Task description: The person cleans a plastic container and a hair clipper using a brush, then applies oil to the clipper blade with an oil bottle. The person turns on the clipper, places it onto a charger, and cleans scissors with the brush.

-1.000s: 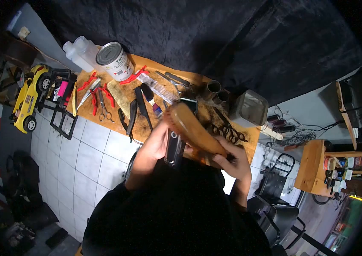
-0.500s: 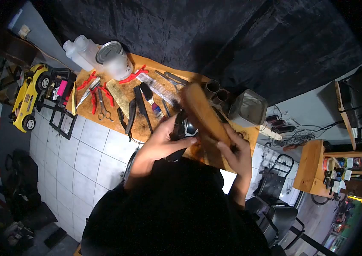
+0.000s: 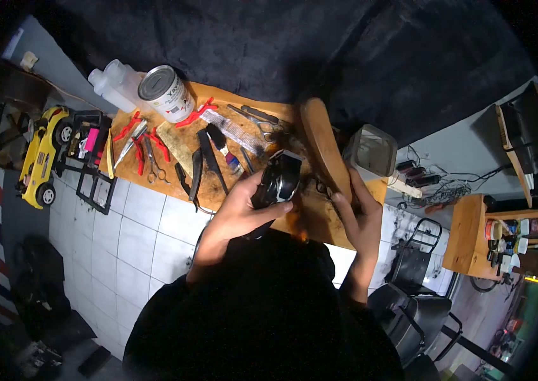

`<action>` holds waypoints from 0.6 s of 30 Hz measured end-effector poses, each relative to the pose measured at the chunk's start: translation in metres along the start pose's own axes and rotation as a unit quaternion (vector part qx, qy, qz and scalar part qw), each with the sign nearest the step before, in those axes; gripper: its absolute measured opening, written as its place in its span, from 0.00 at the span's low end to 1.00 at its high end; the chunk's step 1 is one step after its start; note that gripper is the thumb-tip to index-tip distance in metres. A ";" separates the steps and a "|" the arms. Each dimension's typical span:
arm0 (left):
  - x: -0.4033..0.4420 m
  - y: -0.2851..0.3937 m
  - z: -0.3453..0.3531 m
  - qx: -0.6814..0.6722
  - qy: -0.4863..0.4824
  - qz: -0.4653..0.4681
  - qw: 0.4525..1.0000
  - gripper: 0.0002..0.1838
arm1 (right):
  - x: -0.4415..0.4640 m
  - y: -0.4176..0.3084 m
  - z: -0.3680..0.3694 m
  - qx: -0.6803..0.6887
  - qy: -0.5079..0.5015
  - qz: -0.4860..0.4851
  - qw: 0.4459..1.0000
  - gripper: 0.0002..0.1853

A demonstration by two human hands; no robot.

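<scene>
My left hand point(image 3: 240, 213) is wrapped around a black hair clipper point(image 3: 279, 180), its blade end pointing up and away from me. My right hand point(image 3: 362, 216) grips the lower end of a long wooden brush point(image 3: 323, 143), whose smooth back faces me; any bristles are turned out of sight. Brush and clipper are apart. Just left of the clipper, a small brush with dark bristles point(image 3: 217, 136), a black comb point(image 3: 213, 159) and a folding razor point(image 3: 196, 174) lie on the wooden table point(image 3: 218, 195).
Scissors point(image 3: 152, 160), red clips point(image 3: 161, 145), a metal comb point(image 3: 234, 132) and a gold comb point(image 3: 175, 148) lie further left. A can point(image 3: 167, 95) and bottles point(image 3: 115, 86) stand at the back left. A clear container point(image 3: 372, 152) sits at the right edge, near cables point(image 3: 440, 190).
The wooden brush has moved off the clipper to the right and tilted more upright. My right hand has shifted slightly right with it. The clipper is now more exposed in my left hand.
</scene>
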State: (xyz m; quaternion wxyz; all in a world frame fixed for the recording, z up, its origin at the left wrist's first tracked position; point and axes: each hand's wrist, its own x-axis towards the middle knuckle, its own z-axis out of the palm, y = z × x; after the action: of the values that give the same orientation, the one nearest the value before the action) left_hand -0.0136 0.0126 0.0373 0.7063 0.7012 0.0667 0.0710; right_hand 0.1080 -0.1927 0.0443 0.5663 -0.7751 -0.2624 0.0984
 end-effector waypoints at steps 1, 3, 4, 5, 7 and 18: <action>0.001 0.000 0.001 0.013 0.009 0.002 1.000 0.22 | 0.000 -0.002 -0.002 -0.027 -0.023 -0.070 0.997 0.25; 0.004 0.004 0.008 0.031 0.035 0.029 0.998 0.22 | -0.004 -0.005 -0.007 -0.084 -0.067 -0.201 0.974 0.24; 0.006 0.007 0.010 0.036 0.055 0.057 0.996 0.22 | -0.007 -0.008 -0.006 -0.103 -0.054 -0.170 0.979 0.24; 0.007 0.009 0.008 0.117 0.063 0.076 0.988 0.25 | -0.010 -0.013 -0.004 -0.121 -0.041 -0.139 0.982 0.24; 0.004 -0.004 0.003 0.144 0.056 0.041 0.987 0.28 | -0.016 -0.033 -0.001 -0.132 -0.036 0.077 0.988 0.25; 0.000 0.011 0.001 0.319 0.102 0.041 0.941 0.31 | -0.038 -0.040 0.023 -0.153 0.070 0.067 0.983 0.25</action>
State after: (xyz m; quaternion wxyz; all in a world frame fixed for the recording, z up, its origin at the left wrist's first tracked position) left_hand -0.0135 0.0119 0.0487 0.4311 0.8810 0.1288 0.1460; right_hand 0.0543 -0.1846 0.0687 0.4502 -0.8734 -0.1811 0.0403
